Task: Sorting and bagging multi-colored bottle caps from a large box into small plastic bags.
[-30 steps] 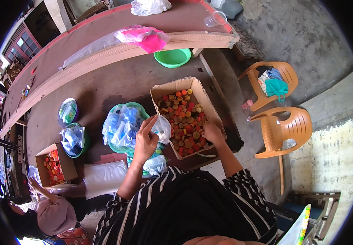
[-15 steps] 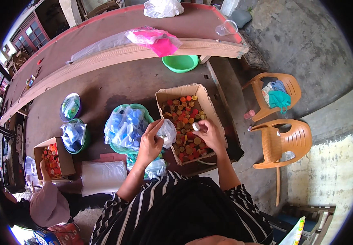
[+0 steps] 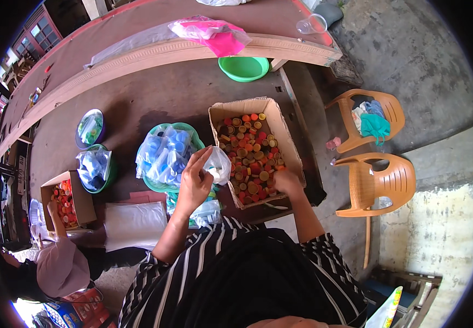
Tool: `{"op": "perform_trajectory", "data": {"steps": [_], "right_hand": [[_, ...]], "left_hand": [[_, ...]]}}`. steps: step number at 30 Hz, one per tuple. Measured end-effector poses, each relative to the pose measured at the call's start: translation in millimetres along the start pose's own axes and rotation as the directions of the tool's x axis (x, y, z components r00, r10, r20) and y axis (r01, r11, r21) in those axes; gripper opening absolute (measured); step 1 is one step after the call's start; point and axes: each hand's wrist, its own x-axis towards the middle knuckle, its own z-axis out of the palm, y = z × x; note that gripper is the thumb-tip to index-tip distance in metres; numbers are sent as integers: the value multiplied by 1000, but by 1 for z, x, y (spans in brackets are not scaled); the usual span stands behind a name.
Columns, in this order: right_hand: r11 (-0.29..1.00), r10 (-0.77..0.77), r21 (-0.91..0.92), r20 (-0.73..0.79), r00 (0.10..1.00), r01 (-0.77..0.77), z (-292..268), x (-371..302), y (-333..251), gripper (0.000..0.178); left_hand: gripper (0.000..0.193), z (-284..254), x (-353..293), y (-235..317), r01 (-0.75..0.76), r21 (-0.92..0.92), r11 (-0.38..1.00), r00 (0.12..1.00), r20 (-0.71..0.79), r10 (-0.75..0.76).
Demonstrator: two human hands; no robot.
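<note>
My left hand (image 3: 193, 188) pinches the mouth of a small clear plastic bag (image 3: 222, 162) at the left side of a cardboard box (image 3: 286, 139). Something white shows inside the bag. The box is full of loose bottle caps (image 3: 245, 156) in red, orange, yellow and brown. Down among the caps at the box's near right part is my right hand (image 3: 288, 183); its fingers are hidden and slightly blurred, so what they hold does not show. Left of my left hand stands a green basin (image 3: 198, 143) heaped with bagged blue caps.
Another person (image 3: 64, 262) reaches into a smaller box (image 3: 85, 202) of orange caps at left. Flat plastic bags (image 3: 134, 225) lie nearby. Two small basins sit farther left, an empty green basin (image 3: 244, 69) beyond. Orange chairs (image 3: 381, 183) stand right.
My right hand has gone down into the caps; the white cap it held is no longer in sight there. My left hand still holds the bag. The view has shifted slightly.
</note>
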Motion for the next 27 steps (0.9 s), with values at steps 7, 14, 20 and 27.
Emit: {"op": "perform_trajectory", "data": {"steps": [7,14,20,27], "right_hand": [[996,33,-81,136,990,-22,31,10,9,30],[921,-173,364,54,983,142,12,0,28,36],[777,-24,628,-35,999,40,-10,-23,9,54],[423,-59,639,-688,723,643,-87,-77,-94,30]], "left_hand": [[61,0,3,1,-1,4,1000,1000,8,1],[61,3,4,2,8,-8,1000,1000,23,-8],[60,6,5,5,3,-20,1000,999,33,-3],[59,16,3,8,-46,-6,999,998,35,46]]}}
